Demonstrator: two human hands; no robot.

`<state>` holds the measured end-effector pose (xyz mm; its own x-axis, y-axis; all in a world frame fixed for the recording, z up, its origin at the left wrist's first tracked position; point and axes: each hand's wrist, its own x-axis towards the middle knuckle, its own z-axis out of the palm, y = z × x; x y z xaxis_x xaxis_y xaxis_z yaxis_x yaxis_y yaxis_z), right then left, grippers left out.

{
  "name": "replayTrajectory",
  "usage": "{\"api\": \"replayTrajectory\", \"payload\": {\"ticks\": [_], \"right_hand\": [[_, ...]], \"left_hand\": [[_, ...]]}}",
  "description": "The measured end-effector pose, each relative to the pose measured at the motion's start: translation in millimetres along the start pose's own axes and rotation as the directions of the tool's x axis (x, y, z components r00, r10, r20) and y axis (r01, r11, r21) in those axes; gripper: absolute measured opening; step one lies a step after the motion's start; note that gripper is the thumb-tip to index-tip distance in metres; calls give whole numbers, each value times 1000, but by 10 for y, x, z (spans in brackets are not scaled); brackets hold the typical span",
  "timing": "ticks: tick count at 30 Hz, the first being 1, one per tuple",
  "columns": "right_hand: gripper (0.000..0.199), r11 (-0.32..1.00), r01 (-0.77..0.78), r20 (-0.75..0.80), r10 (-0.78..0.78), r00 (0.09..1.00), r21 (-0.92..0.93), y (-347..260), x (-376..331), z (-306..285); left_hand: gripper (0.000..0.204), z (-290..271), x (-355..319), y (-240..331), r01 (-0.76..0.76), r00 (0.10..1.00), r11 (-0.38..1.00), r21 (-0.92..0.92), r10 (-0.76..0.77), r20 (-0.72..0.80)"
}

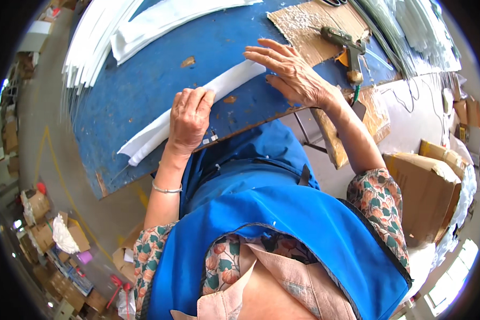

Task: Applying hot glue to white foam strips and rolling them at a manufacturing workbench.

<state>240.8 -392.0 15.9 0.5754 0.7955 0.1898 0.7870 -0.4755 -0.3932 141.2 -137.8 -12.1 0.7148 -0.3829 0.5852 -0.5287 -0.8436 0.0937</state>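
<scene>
A long strip of white cloth-like material (232, 78), folded or rolled lengthwise, lies slantwise along the near side of the blue table. A thin rod or wire sticks out of its lower left end. My left hand (189, 120) is closed over the middle of this strip, fingertips curled around it. At the strip's upper right end hovers my right hand (293, 72), its fingers spread. Its fingertips overlap the strip's end; whether they touch it I cannot tell.
A glue gun (346, 50) with a green cable rests on glue-smeared cardboard (285, 21), far right. White strips (98, 37) and a folded white cloth (160, 26) lie far left. Thin rods (381, 37) are at the right. The blue table (112, 112) has worn edges; boxes (424, 186) stand beyond.
</scene>
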Motion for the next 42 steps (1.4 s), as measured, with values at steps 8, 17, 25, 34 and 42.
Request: {"api": "replayTrajectory", "payload": {"ticks": [8,17,25,34,42], "right_hand": [[59,946,-25,-39,40,998,324,105,-92,50],[52,995,88,-95,-92,991,-46,100,-135,105],[46,991,82,-80,-91,993,-109,75,-189,116],[51,963,36,-55,-53,997,-265,23,-266,130],[80,940,-13,-30,3,1000,-341,8,-305,165]], "left_hand": [[21,0,-9,-2,4,1000,999,-53,-5,-23],[27,-13,-16,-1,-23,1000,999,-38,23,-8],[35,-30,-34,5,7,999,999,-41,-6,38],[31,-22,-23,-6,-29,1000,999,-37,29,4],[29,-54,-22,5,-75,996,997,34,73,54]]}}
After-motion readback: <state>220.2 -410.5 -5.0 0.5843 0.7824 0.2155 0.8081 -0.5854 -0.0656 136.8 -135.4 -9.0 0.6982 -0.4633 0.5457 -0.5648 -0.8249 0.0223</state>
